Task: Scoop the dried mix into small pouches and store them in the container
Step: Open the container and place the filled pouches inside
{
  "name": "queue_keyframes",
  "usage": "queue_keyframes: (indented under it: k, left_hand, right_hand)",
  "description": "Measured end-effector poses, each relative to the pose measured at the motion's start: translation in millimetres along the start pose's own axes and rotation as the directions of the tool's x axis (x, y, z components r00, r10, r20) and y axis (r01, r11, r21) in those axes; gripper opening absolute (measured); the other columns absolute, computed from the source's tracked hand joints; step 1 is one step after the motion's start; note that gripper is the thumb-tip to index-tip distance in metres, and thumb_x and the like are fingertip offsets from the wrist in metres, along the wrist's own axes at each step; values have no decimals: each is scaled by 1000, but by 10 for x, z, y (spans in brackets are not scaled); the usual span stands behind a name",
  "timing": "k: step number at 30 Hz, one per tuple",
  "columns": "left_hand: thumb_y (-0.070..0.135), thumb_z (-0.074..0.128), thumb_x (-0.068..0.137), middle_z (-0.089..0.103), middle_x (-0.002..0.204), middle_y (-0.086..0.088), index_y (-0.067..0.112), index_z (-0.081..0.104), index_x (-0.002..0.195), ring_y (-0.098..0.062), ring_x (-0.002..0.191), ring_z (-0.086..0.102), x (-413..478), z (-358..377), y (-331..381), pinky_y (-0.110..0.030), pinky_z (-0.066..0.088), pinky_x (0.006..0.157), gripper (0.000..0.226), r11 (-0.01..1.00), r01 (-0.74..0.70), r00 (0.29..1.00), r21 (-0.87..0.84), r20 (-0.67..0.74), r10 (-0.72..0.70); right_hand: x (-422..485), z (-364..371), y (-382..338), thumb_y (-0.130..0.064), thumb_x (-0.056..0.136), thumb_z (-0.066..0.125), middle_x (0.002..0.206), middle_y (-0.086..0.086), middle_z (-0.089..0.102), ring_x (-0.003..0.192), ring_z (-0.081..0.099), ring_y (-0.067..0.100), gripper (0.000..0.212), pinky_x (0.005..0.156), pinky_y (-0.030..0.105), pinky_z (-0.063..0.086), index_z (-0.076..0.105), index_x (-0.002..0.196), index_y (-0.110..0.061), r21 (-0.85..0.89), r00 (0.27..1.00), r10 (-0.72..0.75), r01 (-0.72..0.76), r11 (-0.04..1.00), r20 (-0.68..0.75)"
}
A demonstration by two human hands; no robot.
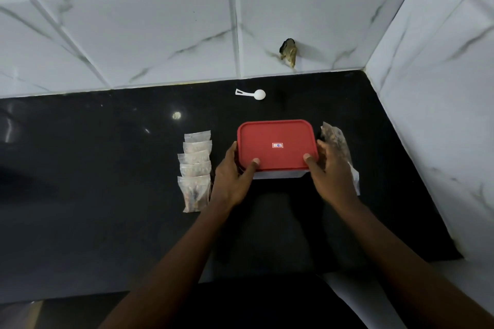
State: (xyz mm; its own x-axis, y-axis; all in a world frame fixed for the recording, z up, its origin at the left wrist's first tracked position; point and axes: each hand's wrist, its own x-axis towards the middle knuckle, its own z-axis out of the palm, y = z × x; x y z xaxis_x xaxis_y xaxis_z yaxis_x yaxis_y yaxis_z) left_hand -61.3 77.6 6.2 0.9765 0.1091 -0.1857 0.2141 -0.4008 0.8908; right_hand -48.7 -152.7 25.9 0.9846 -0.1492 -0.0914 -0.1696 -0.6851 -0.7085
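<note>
Container (278, 155) sits between left grip (232, 177) and right grip (331, 175), both curled round its near corners.

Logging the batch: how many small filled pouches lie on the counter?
5, overlapping in a column left of the red-lidded container: farthest pouch, second pouch, third pouch, fourth pouch, nearest pouch. Any inside the container would be hidden.

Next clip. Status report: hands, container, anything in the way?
Left hand and right hand both grip the red-lidded container, lid on. Five pouches lined up left of it, outside. Behind right hand, mix bag; scoop lies by wall.
</note>
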Motion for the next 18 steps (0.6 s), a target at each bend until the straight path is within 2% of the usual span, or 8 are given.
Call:
queue_keyframes:
  k: [2, 4, 5, 6, 9, 12, 15, 18]
  left_hand:
    - [56, 83, 76, 46, 156, 1, 23, 22, 161, -13, 138, 50, 22, -25, -99, -40, 45, 115, 110, 1000, 10, 999, 7, 53, -10]
    - [56, 92, 59, 44, 157, 3, 27, 19, 161, -11, 141, 48, 65, -27, -240, -43, 46, 115, 129, 998, -14, 998, 60, 63, 10]
    - [55, 95, 54, 44, 157, 4, 29, 18, 161, -10, 141, 47, 87, -17, -300, -44, 46, 114, 134, 998, -24, 997, 66, 69, 20]
    - [54, 97, 52, 44, 157, 5, 30, 18, 161, -10, 141, 47, 104, -10, -353, -45, 46, 114, 137, 998, -27, 997, 61, 73, 22]
    - [52, 98, 52, 53, 150, 6, 27, 23, 160, -9, 134, 56, 136, -2, -378, -45, 50, 110, 134, 998, -61, 995, 18, 84, 60]
    - [45, 90, 66, 61, 140, 8, 21, 30, 159, -7, 125, 62, 122, 17, -339, -41, 53, 106, 113, 992, -120, 990, -23, 72, 122]
    - [37, 77, 85, 56, 140, 19, 21, 34, 157, 1, 128, 58, 55, 45, -286, -24, 48, 107, 85, 987, -148, 986, -57, 69, 152]
    - [16, 73, 94, 60, 139, 11, 21, 38, 155, 7, 124, 59, 27, 49, -316, -13, 46, 102, 70, 989, -126, 989, -78, 68, 131]
  right_hand:
    - [-13, -46, -58, -51, 91, 66, 157, 3, 42, 146, 37, 19, 71, 122, 32, 24, 41, 150, -21, -110, 991, -133, 131, 985, -12]
    - [-30, -72, -184, -48, 88, 73, 157, -1, 41, 146, 31, 15, 72, 116, 11, -4, 45, 149, -22, -225, 964, -267, 263, 938, 10]
    - [-38, -58, -270, -46, 86, 75, 156, -3, 44, 144, 32, 14, 70, 113, 6, -7, 49, 147, -22, -252, 945, -327, 320, 913, 17]
    - [-51, -15, -364, -44, 86, 75, 154, -4, 46, 143, 36, 14, 69, 116, 10, 0, 51, 146, -22, -250, 928, -371, 367, 896, 32]
    - [-68, 237, -552, -48, 84, 74, 154, -1, 46, 143, 40, 17, 74, 120, 41, 32, 50, 147, -18, -196, 876, -461, 481, 855, 140]
    - [-55, 475, -663, -59, 82, 72, 161, 1, 39, 150, 31, 20, 86, 125, 45, 23, 43, 151, -18, -247, 864, -457, 500, 830, 211]
    - [-17, 619, -739, -66, 80, 70, 165, -1, 30, 154, 21, 19, 95, 126, 47, 18, 35, 156, -21, -292, 866, -435, 494, 819, 247]
    - [1, 692, -736, -67, 81, 67, 165, 0, 30, 154, 21, 20, 95, 126, 48, 17, 34, 157, -20, -332, 871, -410, 485, 809, 271]
